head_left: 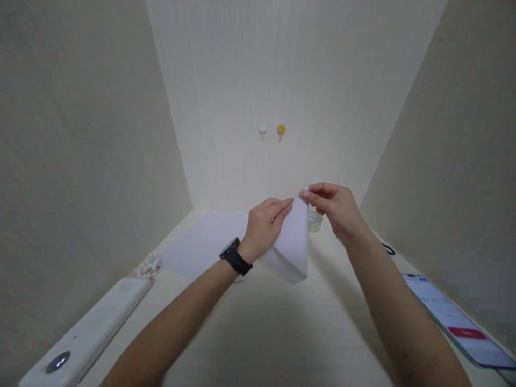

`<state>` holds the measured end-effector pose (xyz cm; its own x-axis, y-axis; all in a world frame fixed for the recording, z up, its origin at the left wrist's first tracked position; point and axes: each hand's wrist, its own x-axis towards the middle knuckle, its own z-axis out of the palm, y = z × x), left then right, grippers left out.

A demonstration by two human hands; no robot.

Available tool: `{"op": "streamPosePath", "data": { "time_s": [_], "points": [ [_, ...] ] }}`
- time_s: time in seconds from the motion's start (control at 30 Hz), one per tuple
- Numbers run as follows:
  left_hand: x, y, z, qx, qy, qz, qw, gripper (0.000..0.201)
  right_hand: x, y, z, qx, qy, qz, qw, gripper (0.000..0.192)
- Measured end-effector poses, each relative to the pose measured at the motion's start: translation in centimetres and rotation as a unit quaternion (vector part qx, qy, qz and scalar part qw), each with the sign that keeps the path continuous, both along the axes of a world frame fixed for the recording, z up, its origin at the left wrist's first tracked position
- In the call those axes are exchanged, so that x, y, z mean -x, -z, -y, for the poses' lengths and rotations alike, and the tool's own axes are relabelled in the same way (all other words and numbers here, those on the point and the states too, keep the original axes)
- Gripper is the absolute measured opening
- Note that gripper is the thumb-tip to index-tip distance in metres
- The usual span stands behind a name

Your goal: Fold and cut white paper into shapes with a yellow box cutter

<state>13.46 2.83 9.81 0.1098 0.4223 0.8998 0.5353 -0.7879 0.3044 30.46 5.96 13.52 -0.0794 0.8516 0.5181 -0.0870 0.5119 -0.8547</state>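
Observation:
A folded sheet of white paper (292, 234) is held up above the table, its lower part angled out toward the left. My right hand (331, 207) pinches the paper's top corner between thumb and fingers. With its fingers pressed together, my left hand (266, 224) grips the paper's upper left edge; a black watch (236, 257) is on that wrist. Flat on the table, behind and left of my left hand, lies another white sheet (205, 234). A roll of clear tape (315, 221) sits just behind the held paper, below my right hand.
At the left edge are a long white device (91, 330) with a round shiny button and a clump of small white pieces (148, 266). A lit phone (455, 317) and a black loop (388, 249) lie on the right. Two hooks (281, 130) hang on the back wall; walls enclose both sides.

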Motion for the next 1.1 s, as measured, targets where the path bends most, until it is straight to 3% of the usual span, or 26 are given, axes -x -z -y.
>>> {"op": "streamPosePath", "data": {
  "time_s": [0.2,0.4,0.57,0.8,0.93,1.1],
  "points": [
    [-0.3,-0.4,1.0,0.065,0.011,0.027,0.997,0.030,0.0,-0.1,0.3,0.037,-0.041,-0.028,0.998,0.038],
    [-0.4,-0.6,1.1,0.128,0.026,0.081,0.988,0.032,0.2,0.2,0.1,0.027,-0.012,-0.036,0.999,0.037],
    [-0.2,-0.6,0.8,0.103,0.046,0.075,0.991,0.023,0.4,0.3,0.2,0.020,-0.018,-0.034,0.999,0.038],
    [-0.1,-0.4,0.5,0.109,0.031,0.133,0.985,0.019,0.2,0.2,0.6,0.046,-0.090,0.080,0.992,0.037],
    [-0.3,-0.3,0.4,0.127,0.036,0.162,0.978,0.020,0.8,0.5,0.6,0.044,-0.082,0.044,0.995,0.037],
    [-0.5,-0.4,0.6,0.128,0.038,0.184,0.974,0.020,1.6,0.9,0.5,0.058,-0.129,0.013,0.990,0.038]
  ]
}}
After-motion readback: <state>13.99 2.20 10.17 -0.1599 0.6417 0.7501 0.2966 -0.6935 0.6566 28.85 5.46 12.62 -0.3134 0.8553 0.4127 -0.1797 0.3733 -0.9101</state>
